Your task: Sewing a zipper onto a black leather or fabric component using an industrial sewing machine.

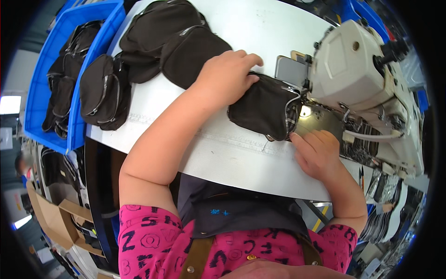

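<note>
Pressing left hand (230, 74) flat on black pouch (262, 109).

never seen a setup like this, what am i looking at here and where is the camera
The camera sits on a person's head and looks down, so the picture bends at its edges and the arms come in from below. The cream machine at right is an industrial sewing machine on a white worktable. The left hand lies flat on a small black zippered pouch, pressing it down. The right hand touches the pouch's zipper edge near the machine's lit metal plate; it grips nothing that I can see. More finished black pouches are piled at the table's far left, and others fill blue plastic bins beside it.
</note>
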The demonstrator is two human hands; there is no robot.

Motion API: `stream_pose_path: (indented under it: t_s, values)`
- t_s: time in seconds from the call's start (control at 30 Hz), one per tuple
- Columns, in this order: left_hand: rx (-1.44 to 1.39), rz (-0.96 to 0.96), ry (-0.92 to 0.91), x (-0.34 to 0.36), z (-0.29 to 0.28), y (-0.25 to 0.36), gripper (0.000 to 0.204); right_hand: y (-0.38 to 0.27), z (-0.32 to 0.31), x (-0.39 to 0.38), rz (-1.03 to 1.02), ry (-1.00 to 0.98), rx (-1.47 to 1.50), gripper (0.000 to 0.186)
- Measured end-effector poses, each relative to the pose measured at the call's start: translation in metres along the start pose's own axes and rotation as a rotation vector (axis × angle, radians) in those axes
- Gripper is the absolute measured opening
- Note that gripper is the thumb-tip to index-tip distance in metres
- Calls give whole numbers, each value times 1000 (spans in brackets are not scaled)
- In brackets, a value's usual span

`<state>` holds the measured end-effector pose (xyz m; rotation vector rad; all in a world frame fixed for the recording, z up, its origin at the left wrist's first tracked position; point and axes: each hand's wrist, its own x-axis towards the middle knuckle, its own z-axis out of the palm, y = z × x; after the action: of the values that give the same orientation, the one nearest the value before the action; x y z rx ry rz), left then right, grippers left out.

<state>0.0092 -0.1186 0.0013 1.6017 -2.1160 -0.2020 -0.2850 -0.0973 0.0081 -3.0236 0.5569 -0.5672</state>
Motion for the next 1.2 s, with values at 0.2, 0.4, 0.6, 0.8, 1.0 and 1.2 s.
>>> stream_pose_path:
  t_s: [0.2,0.4,0.6,0.8,1.0,1.2]
  values:
    - [-12,-41,-112,5,-3,0,21,-8,4,0,-83,94,13,47]
    - [-33,-59,-150,8,-6,10,14,-13,4,-6,-207,130,-90,39]
    - [-83,146,37,11,-9,34,10,-4,6,-9,-122,38,-222,29]
    - [-363,377,-238,-1,-8,67,30,-4,12,-5,-31,-48,-184,31]
    - [-373,118,-438,-2,0,67,29,-3,12,-9,-36,-7,-127,31]
    - [-593,-33,-432,-3,7,64,19,-2,16,-12,0,12,-65,34]
